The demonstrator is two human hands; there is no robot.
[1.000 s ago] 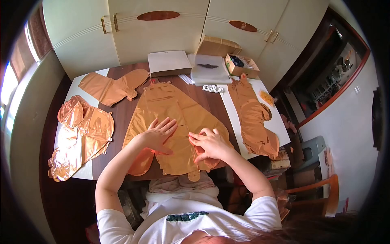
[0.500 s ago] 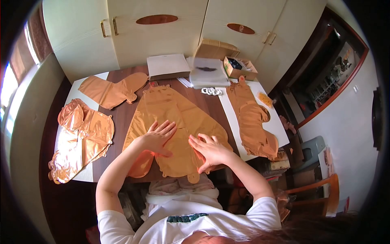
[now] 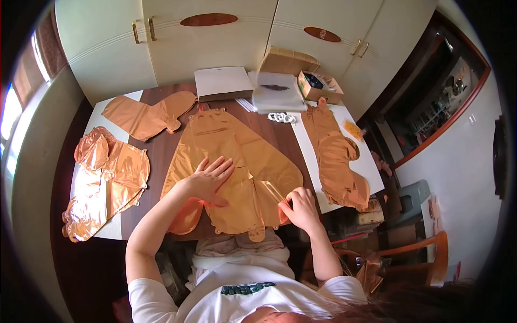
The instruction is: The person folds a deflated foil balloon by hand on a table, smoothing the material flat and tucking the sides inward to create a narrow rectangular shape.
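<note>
A large flat orange-gold foil balloon [image 3: 223, 145] lies before me, wide toward my side, with small tabs along its near edge. My left hand [image 3: 209, 182] rests flat on its left half, fingers stretched out. At the lower right part, my right hand [image 3: 302, 209] is closed in a pinch on the balloon's foil, and a shiny crease runs from the fingertips toward the middle. Another flat foil balloon [image 3: 148, 114] lies at the far left. A shinier, crumpled one [image 3: 121, 167] is nearer on that side, and one more foil piece [image 3: 335, 156] lies to the right.
On the brown table [image 3: 277, 145], a white box [image 3: 223, 83], clear plastic sheets [image 3: 277, 94] and an open carton [image 3: 321, 87] stand at the back. White rings [image 3: 281, 117] and a small yellow heap [image 3: 353, 130] are at right. Beyond are cabinets [image 3: 210, 48]; a chair [image 3: 439, 258] stands right.
My right hand has moved right, from lying spread on the balloon to pinching its foil near the right edge, lifting a crease. My left hand has stayed in place.
</note>
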